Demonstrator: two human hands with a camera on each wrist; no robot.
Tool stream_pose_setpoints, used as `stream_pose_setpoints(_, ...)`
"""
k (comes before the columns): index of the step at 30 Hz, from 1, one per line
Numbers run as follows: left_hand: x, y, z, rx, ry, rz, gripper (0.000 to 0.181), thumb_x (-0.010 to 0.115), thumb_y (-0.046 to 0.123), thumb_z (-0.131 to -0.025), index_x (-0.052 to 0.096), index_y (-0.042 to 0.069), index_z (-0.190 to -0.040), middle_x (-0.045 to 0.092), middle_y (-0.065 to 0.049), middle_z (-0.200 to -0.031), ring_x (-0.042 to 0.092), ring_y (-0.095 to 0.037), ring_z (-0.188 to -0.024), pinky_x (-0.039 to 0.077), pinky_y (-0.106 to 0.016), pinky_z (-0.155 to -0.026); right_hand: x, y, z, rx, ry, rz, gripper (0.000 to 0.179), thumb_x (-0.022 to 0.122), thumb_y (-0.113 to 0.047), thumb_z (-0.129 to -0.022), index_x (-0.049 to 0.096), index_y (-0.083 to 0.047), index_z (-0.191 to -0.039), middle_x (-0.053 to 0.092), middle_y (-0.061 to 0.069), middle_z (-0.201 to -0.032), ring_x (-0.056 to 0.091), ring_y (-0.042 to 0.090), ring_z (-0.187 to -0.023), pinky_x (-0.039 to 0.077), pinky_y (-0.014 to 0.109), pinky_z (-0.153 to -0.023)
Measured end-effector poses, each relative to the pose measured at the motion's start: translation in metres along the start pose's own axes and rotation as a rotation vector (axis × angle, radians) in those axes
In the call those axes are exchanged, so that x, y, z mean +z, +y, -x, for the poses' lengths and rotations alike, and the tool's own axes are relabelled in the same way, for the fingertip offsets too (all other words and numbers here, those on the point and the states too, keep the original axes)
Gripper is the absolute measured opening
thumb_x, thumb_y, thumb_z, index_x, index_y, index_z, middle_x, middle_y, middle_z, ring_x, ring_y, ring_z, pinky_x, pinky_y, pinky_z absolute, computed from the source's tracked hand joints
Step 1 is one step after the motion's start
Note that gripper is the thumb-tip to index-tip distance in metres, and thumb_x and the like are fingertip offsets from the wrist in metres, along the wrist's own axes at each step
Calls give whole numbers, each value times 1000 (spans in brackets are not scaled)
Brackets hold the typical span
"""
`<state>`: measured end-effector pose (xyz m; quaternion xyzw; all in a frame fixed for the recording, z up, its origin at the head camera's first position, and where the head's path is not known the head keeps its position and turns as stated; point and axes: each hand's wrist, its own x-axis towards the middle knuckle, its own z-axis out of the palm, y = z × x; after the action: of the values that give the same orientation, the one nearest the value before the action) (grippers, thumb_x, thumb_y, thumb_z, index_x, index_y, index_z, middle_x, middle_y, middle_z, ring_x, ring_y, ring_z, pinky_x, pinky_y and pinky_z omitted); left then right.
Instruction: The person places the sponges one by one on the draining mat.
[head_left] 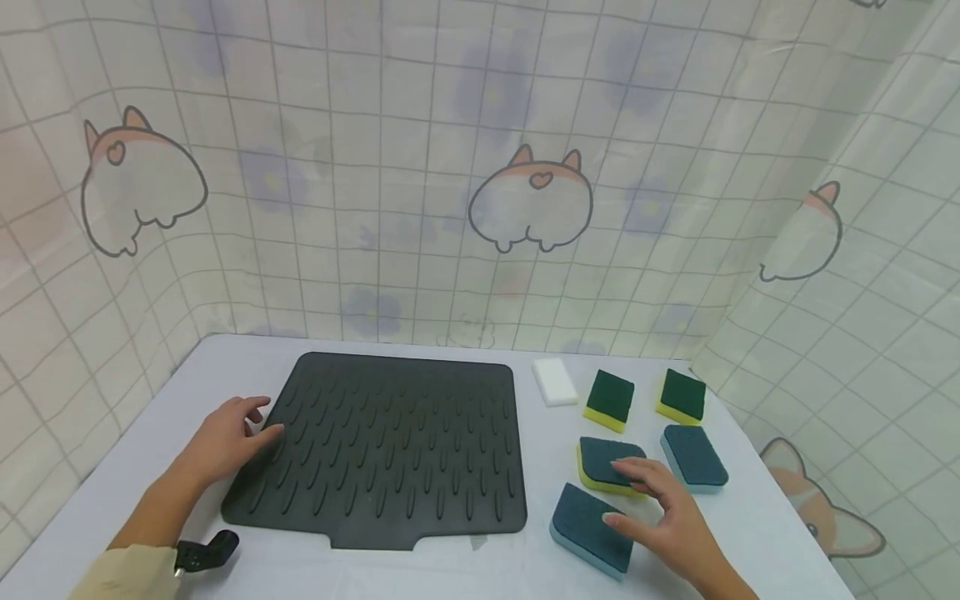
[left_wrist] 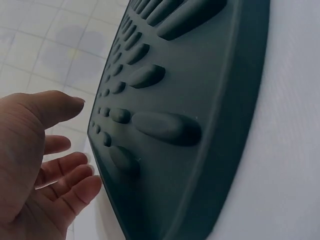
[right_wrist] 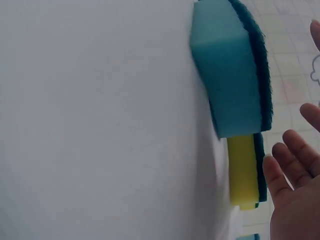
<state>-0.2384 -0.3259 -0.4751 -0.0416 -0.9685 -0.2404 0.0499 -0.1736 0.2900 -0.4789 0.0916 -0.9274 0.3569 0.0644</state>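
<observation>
A dark drying mat (head_left: pixel 390 450) with raised oblong ridges lies flat on the white table. Beside its left edge is my left hand (head_left: pixel 228 442), fingers loosely bent and holding nothing; in the left wrist view, fingertips are close to the mat's rim (left_wrist: pixel 200 200), and contact is unclear. My right hand (head_left: pixel 671 521) hovers, fingers spread, over two scouring sponges: a blue one (head_left: pixel 588 529) with a dark scrubbing top and a yellow one (head_left: pixel 603 460) with a blue-grey top. The right wrist view shows the blue sponge (right_wrist: pixel 230 85) apart from that hand's fingers (right_wrist: pixel 280 175).
Two yellow sponges with green tops, one nearer (head_left: pixel 609 398) and one farther right (head_left: pixel 682 396), lie behind. Another blue sponge (head_left: pixel 695 457) is near the right edge. A white rectangular block (head_left: pixel 555 382) lies beside the mat. Tile-patterned curtains (head_left: pixel 420 167) enclose the table.
</observation>
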Motion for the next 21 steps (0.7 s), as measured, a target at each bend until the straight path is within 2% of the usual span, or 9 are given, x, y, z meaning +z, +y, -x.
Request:
stream_pose_setpoints(8, 0, -6, -5, -24, -33, 9, 64, 73, 28, -93, 52, -16, -134, 63, -25, -106, 62, -33, -92, 56, -47, -74, 1, -9, 8, 98, -42, -43, 64, 85, -51, -79, 63, -28, -134, 62, -5, -133, 60, 17, -115, 55, 33, -95)
stream_pose_setpoints(12, 0, -11, -8, -30, -43, 1, 62, 73, 28, -93, 53, -17, -132, 65, -23, -101, 63, -33, -90, 55, -48, -74, 2, -10, 10, 143, -86, -63, 66, 86, -50, -78, 62, -26, -134, 62, -3, -133, 59, 18, -115, 54, 30, -96)
stream_pose_setpoints(21, -2, -13, -14, -26, -94, 15, 56, 73, 24, -93, 57, -16, -129, 64, -14, -93, 59, -26, -83, 48, -37, -67, 6, -9, 14, 232, -181, -112, 66, 88, -43, -79, 62, -20, -135, 63, 0, -134, 58, 18, -118, 52, 28, -97)
